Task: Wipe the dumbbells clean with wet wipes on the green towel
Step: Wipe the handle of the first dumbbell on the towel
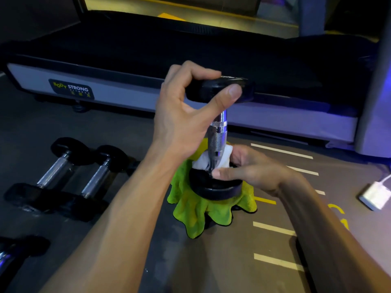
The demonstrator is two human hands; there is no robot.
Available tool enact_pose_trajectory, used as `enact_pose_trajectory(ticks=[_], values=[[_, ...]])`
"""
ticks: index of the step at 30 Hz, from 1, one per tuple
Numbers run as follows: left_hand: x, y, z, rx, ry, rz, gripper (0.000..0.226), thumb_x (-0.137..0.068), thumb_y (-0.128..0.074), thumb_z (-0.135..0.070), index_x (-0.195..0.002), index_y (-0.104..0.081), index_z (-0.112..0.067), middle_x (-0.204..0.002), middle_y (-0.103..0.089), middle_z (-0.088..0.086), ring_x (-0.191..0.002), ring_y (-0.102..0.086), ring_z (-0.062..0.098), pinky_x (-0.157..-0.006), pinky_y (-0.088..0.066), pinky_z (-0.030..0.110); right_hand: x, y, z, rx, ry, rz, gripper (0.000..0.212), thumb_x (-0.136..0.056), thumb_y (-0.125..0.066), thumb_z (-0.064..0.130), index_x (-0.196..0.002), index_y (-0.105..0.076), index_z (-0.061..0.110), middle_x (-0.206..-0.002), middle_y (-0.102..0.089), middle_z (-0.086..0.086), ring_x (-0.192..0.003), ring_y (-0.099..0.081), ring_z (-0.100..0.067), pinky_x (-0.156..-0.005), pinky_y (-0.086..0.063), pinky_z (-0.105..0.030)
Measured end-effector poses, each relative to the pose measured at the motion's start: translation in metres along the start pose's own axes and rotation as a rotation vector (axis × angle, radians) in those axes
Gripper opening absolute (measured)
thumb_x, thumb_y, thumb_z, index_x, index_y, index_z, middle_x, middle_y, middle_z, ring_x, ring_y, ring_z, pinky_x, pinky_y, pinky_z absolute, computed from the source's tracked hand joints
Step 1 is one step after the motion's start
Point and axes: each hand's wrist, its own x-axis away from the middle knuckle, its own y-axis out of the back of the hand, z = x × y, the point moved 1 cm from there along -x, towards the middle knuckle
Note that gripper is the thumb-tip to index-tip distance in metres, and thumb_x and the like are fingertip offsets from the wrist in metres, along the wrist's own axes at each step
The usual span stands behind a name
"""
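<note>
Two hands (186, 115) (251, 172), four dumbbells (218, 132), one wipe (203, 161)

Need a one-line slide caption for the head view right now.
Left hand steadies an upright dumbbell on the green towel while the right hand wraps a wet wipe round its handle.

Four dumbbells (218, 132), one green towel (196, 210), one wet wipe (203, 160), two hands (186, 115).

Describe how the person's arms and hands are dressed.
Both forearms are bare up to the frame edge, with no sleeves in view. The left hand and right hand wear no gloves, and no rings, watch or wristband show. Fingernails are short and unpainted.
</note>
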Motion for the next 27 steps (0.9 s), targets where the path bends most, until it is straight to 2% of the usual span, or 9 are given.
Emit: enact_pose_trajectory(ticks=[4,7,12,14,16,17,19,22,27], values=[[0.0,-0.003,-0.004,-0.025,-0.009,-0.021,0.026,-0.079,-0.083,-0.051,-0.095,-0.066,-0.039,-0.098,-0.055,-0.013,-0.102,-0.064,0.024,-0.094,-0.053,0.05,-0.009,-0.016,-0.004,0.067,0.014,-0.244,0.028,-0.082,-0.077,0.022,-0.103,-0.071,0.004,-0.094,-0.076,-0.007,-0.088,-0.07,-0.014,-0.083,-0.055,-0.026],[0.001,0.001,-0.003,-0.043,-0.027,-0.025,0.029,-0.079,-0.084,-0.051,-0.097,-0.066,-0.037,-0.097,-0.056,-0.013,-0.103,-0.063,0.024,-0.094,-0.053,0.049,-0.006,-0.04,-0.01,0.167,0.022,-0.477,0.018,-0.088,-0.076,0.034,-0.098,-0.073,0.02,-0.094,-0.078,0.006,-0.088,-0.073,-0.008,-0.084,-0.055,-0.028],[0.008,-0.002,-0.008,-0.169,-0.063,-0.075,0.035,-0.077,-0.083,-0.058,-0.098,-0.066,-0.036,-0.095,-0.053,-0.021,-0.104,-0.056,0.02,-0.088,-0.038,0.01,0.02,-0.062,-0.003,0.505,0.006,-0.632,0.027,-0.102,-0.051,0.049,-0.105,-0.062,0.024,-0.094,-0.069,0.012,-0.09,-0.062,-0.005,-0.078,-0.047,-0.022],[0.01,-0.006,-0.01,-0.213,-0.068,-0.092,0.038,-0.076,-0.084,-0.061,-0.097,-0.069,-0.033,-0.094,-0.052,-0.021,-0.103,-0.053,0.018,-0.086,-0.031,0.005,0.034,-0.07,-0.001,0.664,0.008,-0.624,0.036,-0.102,-0.035,0.056,-0.113,-0.057,0.029,-0.107,-0.064,0.011,-0.106,-0.057,-0.011,-0.099,-0.044,-0.03],[0.01,-0.011,-0.012,-0.23,-0.088,-0.087,0.041,-0.074,-0.083,-0.063,-0.098,-0.07,-0.032,-0.095,-0.052,-0.021,-0.102,-0.052,0.016,-0.088,-0.034,0.009,0.049,-0.081,-0.001,0.838,-0.068,-0.584,0.063,-0.101,-0.018,0.066,-0.142,-0.049,0.028,-0.142,-0.056,0.008,-0.141,-0.044,-0.013,-0.124,-0.024,-0.034],[0.011,-0.014,-0.013,-0.235,-0.104,-0.078,0.042,-0.074,-0.083,-0.064,-0.098,-0.071,-0.031,-0.096,-0.052,-0.02,-0.101,-0.051,0.012,-0.09,-0.037,0.015,0.055,-0.086,-0.003,0.931,-0.099,-0.59,0.077,-0.1,-0.012,0.069,-0.152,-0.043,0.021,-0.153,-0.05,0.003,-0.15,-0.036,-0.015,-0.127,-0.019,-0.035],[0.013,-0.021,-0.017,-0.25,-0.139,-0.062,0.044,-0.073,-0.083,-0.065,-0.097,-0.073,-0.03,-0.098,-0.057,-0.017,-0.098,-0.051,0.011,-0.092,-0.039,0.023,0.063,-0.097,-0.004,1.092,-0.072,-0.636,0.076,-0.104,-0.022,0.06,-0.151,-0.048,0.006,-0.152,-0.054,-0.009,-0.149,-0.042,-0.023,-0.123,-0.03,-0.039],[0.015,-0.028,-0.022,-0.27,-0.161,-0.053,0.045,-0.073,-0.083,-0.065,-0.098,-0.074,-0.029,-0.101,-0.061,-0.013,-0.098,-0.051,0.017,-0.088,-0.034,0.018,0.067,-0.111,-0.014,1.189,0.117,-0.731,0.053,-0.104,-0.038,0.033,-0.139,-0.062,0.001,-0.143,-0.063,-0.011,-0.134,-0.059,-0.028,-0.11,-0.041,-0.042],[0.016,-0.022,-0.02,-0.252,-0.163,-0.045,0.043,-0.075,-0.083,-0.064,-0.099,-0.074,-0.03,-0.096,-0.051,-0.023,-0.096,-0.045,0.002,-0.091,-0.039,0.024,0.052,-0.113,-0.015,1.217,0.156,-0.615,0.054,-0.104,-0.031,0.028,-0.144,-0.058,0.006,-0.148,-0.059,-0.007,-0.141,-0.052,-0.022,-0.117,-0.039,-0.039]])
